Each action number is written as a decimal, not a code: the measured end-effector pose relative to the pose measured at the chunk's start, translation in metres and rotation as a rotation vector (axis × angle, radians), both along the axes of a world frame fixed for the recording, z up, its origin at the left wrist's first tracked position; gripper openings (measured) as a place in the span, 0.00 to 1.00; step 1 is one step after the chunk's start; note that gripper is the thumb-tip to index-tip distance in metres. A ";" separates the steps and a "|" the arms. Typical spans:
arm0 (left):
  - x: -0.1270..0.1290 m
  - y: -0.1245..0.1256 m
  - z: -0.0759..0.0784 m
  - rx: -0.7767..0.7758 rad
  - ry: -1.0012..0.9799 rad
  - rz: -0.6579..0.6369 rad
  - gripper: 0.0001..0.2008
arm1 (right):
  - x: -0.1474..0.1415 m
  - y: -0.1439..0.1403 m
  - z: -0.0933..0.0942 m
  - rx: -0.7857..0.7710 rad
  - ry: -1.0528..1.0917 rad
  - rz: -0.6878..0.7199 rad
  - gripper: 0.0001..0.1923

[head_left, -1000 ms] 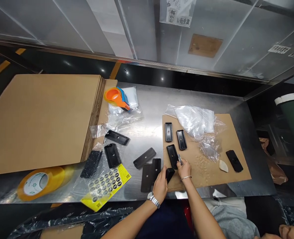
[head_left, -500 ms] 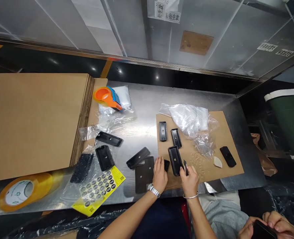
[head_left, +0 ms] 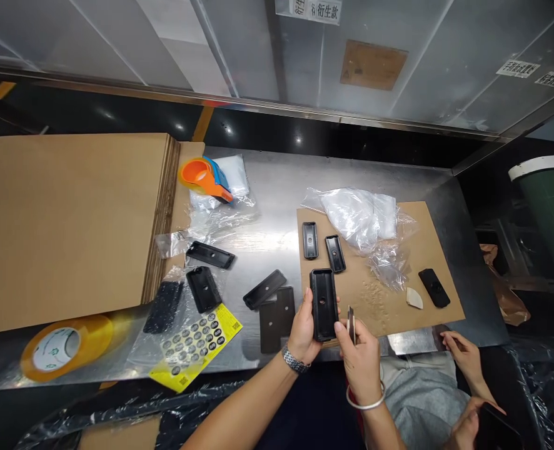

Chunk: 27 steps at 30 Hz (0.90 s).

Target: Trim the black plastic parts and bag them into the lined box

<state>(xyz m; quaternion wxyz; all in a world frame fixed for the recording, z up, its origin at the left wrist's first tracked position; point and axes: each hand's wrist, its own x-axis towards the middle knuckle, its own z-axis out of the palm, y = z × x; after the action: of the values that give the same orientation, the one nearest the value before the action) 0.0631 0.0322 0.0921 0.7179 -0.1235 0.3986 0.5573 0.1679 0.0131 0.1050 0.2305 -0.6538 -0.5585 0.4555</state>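
My left hand [head_left: 301, 330], with a metal watch at the wrist, holds a black oblong plastic tray [head_left: 323, 302] raised above the table's front edge, open side toward me. My right hand [head_left: 357, 349], wearing a silver bangle, grips a small thin metal blade [head_left: 351, 320] and its thumb touches the tray's lower right corner. Two smaller black trays [head_left: 309, 239] [head_left: 335, 252] lie on the brown cardboard mat [head_left: 427, 225] just beyond. Two flat black plates [head_left: 277, 310] lie left of my left hand.
A stack of cardboard sheets [head_left: 65, 219] fills the left. A tape roll [head_left: 54, 347], a yellow sticker sheet [head_left: 197, 345], an orange tape dispenser [head_left: 204, 177], clear plastic bags [head_left: 359, 219] and more black parts [head_left: 204, 288] lie around. Another person's hands [head_left: 467, 357] are at lower right. A green bin [head_left: 549, 206] stands right.
My left hand let go of a small black piece and took the black tray. The tray has lifted off the cardboard mat toward me; my right hand drew back with the blade.
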 end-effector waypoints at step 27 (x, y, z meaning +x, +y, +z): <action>-0.011 0.007 0.023 0.012 -0.095 0.036 0.21 | 0.025 -0.011 0.064 0.467 -0.804 0.500 0.18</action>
<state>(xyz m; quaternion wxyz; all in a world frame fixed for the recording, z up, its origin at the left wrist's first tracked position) 0.0525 0.0392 0.1155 0.7265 -0.1526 0.3584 0.5661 0.1933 0.0026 0.1687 0.0219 -0.5548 -0.8285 0.0731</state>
